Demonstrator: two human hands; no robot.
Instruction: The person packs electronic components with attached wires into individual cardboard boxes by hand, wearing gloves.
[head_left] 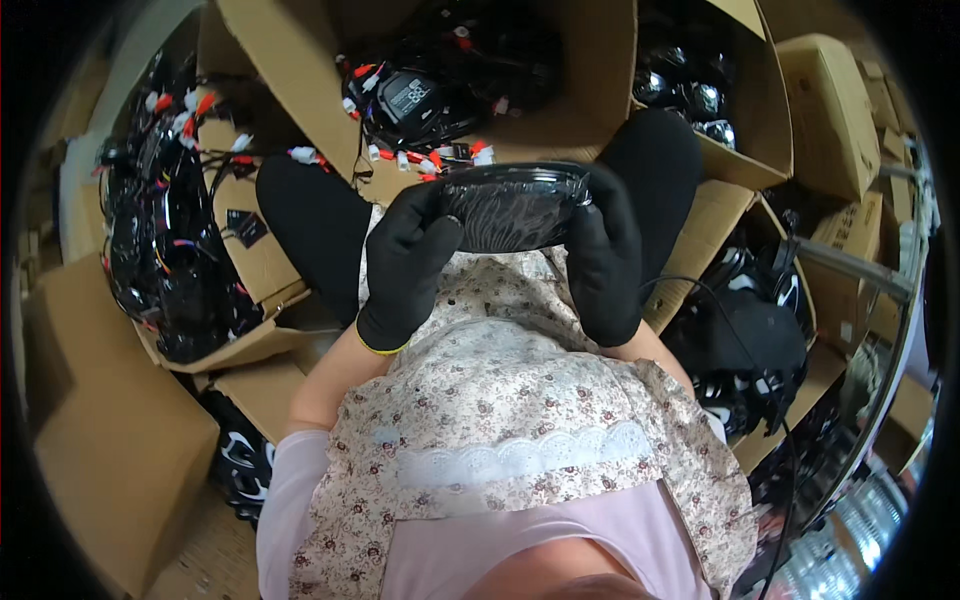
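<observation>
Between both gloved hands I hold a glossy black oval housing (pixel 515 212) above my lap. A wrinkled, shiny surface like plastic film covers the side turned toward me. My left hand (pixel 408 262), in a black glove with a yellow cuff edge, grips its left end with the thumb on the near face. At the opposite end my right hand (pixel 604 262) is closed on it, thumb also in front. The fingers behind the housing are hidden. Just beyond lies a black display unit (pixel 410 100) among dark cables with red and white connectors (pixel 430 160) in a carton.
A large open carton (pixel 590 60) stands ahead; another box at the upper right holds film-wrapped black parts (pixel 705 100). At left, a carton holds bagged black parts (pixel 180 250). Right of me are black parts (pixel 745 330), a thin cable (pixel 790 480) and a metal rail (pixel 855 265).
</observation>
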